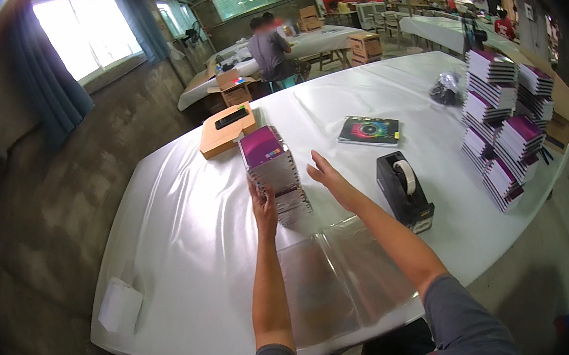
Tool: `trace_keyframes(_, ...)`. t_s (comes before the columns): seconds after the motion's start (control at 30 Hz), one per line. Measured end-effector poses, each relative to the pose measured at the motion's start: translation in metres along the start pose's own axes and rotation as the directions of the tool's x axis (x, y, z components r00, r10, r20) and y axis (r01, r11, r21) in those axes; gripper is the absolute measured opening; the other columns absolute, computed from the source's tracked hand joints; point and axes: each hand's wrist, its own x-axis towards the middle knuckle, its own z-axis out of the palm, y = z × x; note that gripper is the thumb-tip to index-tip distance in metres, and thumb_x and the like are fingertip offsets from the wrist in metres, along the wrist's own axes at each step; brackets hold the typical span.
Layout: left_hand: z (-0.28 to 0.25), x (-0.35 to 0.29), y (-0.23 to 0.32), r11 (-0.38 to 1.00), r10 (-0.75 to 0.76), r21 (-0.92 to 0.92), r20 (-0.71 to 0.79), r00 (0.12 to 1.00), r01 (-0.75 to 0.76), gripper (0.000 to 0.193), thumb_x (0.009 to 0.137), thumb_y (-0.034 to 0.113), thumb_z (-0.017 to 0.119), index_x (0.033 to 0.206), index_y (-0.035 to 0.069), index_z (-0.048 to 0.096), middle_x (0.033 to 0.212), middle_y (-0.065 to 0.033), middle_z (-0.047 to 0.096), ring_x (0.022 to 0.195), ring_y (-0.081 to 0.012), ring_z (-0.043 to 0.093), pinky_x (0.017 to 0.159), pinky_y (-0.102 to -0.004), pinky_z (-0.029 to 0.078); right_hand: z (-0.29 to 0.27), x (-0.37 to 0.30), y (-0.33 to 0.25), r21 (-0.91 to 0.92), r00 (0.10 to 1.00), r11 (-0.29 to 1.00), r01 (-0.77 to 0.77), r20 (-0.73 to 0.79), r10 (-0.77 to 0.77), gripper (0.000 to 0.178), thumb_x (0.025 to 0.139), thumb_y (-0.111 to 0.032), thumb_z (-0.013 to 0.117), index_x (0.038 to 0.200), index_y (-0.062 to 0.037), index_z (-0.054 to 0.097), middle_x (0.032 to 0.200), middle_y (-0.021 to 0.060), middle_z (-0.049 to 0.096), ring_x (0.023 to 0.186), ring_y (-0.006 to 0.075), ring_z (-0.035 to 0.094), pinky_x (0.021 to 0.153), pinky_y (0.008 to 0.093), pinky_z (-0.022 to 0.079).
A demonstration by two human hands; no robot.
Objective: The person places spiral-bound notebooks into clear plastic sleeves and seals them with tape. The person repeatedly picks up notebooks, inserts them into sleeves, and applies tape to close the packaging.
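A tall stack of spiral-bound notebooks with a purple top cover [262,146] stands upright in the middle of the white-covered table. My left hand [264,207] rests against the stack's near left side, fingers stretched along it rather than wrapped round. On the other side, my right hand [330,178] is apart from the stack, its fingers extended and nothing in them. Clear plastic sheets or bags [340,275] lie flat beneath my forearms. To the right of my right hand stands a black tape dispenser [402,193] with a pale roll.
A dark notebook with a colourful ring design [370,131] lies behind the dispenser. Several purple-topped notebook stacks [500,120] line the right edge, beside a dark plastic bag [446,89]. A phone [231,118] sits on a flat cardboard box [215,140]. A white block-shaped object [120,305] is at left.
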Motion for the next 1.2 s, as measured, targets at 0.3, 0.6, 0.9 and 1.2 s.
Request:
trace_keyframes(0.3, 0.007, -0.003, 0.003, 1.000, 0.006, 0.007, -0.191, 0.982, -0.005, 0.061, 0.096, 0.047, 0.039, 0.141, 0.006, 0.030, 0.136, -0.0136, 0.042, 0.123, -0.0226, 0.041, 0.102, -0.0327, 0.032, 0.068, 0.042, 0.061, 0.235, 0.988, 0.964, 0.125, -0.122, -0.098, 0.078, 0.086, -0.051, 0.057, 0.137, 0.0011, 0.029, 0.123, 0.0132, 0.041, 0.119, 0.0209, 0.038, 0.102, 0.0330, 0.031)
trace_keyframes(0.6, 0.021, -0.010, 0.010, 0.997, 0.020, 0.072, -0.248, 0.969, -0.003, 0.059, 0.097, 0.037, 0.043, 0.146, 0.011, 0.021, 0.140, -0.0145, 0.039, 0.125, -0.0230, 0.041, 0.102, -0.0323, 0.033, 0.067, 0.030, 0.060, 0.106, 0.960, 0.983, 0.147, -0.254, -0.116, 0.066, 0.088, -0.049, 0.057, 0.130, -0.0033, 0.035, 0.114, 0.0076, 0.047, 0.106, 0.0150, 0.042, 0.093, 0.0304, 0.035)
trace_keyframes(0.9, 0.000, -0.022, -0.009, 0.995, -0.101, 0.024, -0.001, 0.995, 0.101, 0.084, 0.088, 0.030, 0.062, 0.146, 0.014, 0.004, 0.139, -0.0147, 0.037, 0.123, -0.0237, 0.040, 0.102, -0.0354, 0.032, 0.053, 0.031, 0.056, 0.160, 0.990, 0.981, 0.112, 0.063, -0.123, 0.085, 0.089, -0.052, 0.050, 0.148, -0.0102, 0.006, 0.149, 0.0135, 0.018, 0.138, 0.0253, 0.018, 0.111, 0.0357, 0.018)
trace_keyframes(1.2, -0.023, -0.020, -0.033, 0.946, -0.080, 0.315, 0.018, 0.997, 0.071, 0.085, 0.085, 0.033, 0.065, 0.142, -0.001, 0.013, 0.130, -0.0160, 0.046, 0.120, -0.0255, 0.043, 0.104, -0.0326, 0.029, 0.034, 0.027, 0.043, -0.231, 0.997, 0.973, 0.031, 0.075, -0.014, 0.087, 0.087, -0.050, 0.054, 0.147, -0.0098, 0.006, 0.144, 0.0249, 0.028, 0.132, 0.0332, 0.032, 0.108, 0.0350, 0.026)
